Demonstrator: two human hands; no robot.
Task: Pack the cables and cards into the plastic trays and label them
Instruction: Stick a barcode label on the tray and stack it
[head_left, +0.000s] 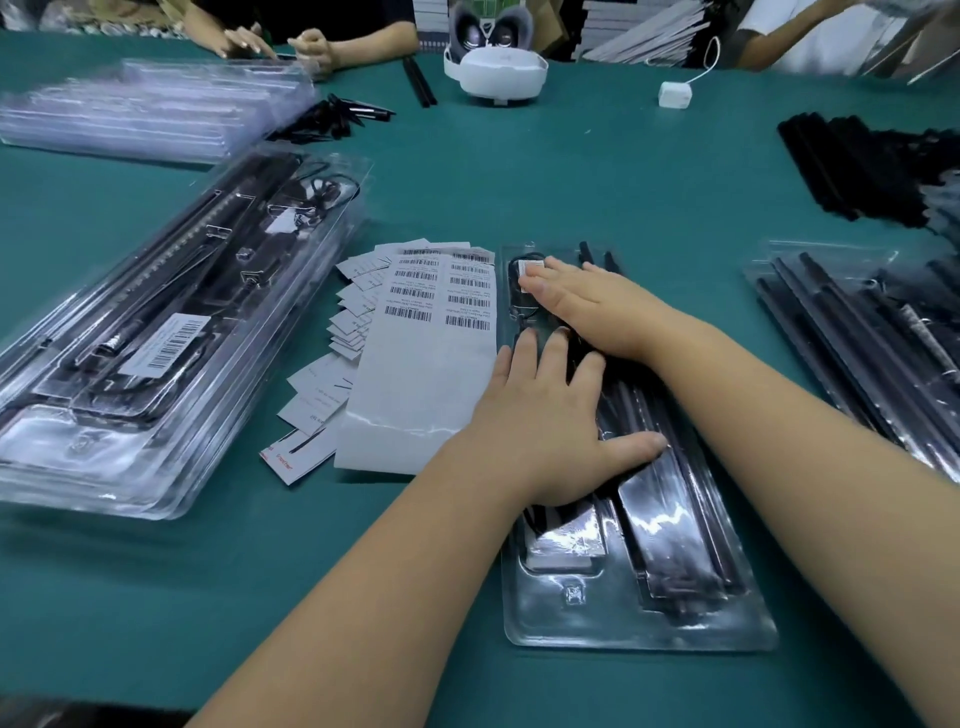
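A clear plastic tray (639, 618) lies in the lower middle of the frame, running from the center down toward the bottom right. It holds long black parts and a black cable (524, 306) coiled at its top end. A small white card (531, 270) sits on the cable.

The left hand (545, 415) lies flat on the middle of the tray, fingers straight and spread, pressing down. The right hand (582, 301) lies flat on the top end of the tray, fingers straight, with its fingertips touching the white card. The two arms cross the tray from the bottom of the frame.

Just left of the tray is a sheet of barcode labels (431, 343). Small white cards (332, 364) are fanned out beside it and partly under it.

At the left of the frame is a stack of packed trays (156, 338), and the top one has a barcode label on it. At the upper left is a pile of empty clear trays (150, 109). At the right edge are more trays with black rods (872, 353).

All of it rests on a green surface (571, 171). At the top middle sits a white headset (496, 67). Another person's hands (280, 44) show at the top left.
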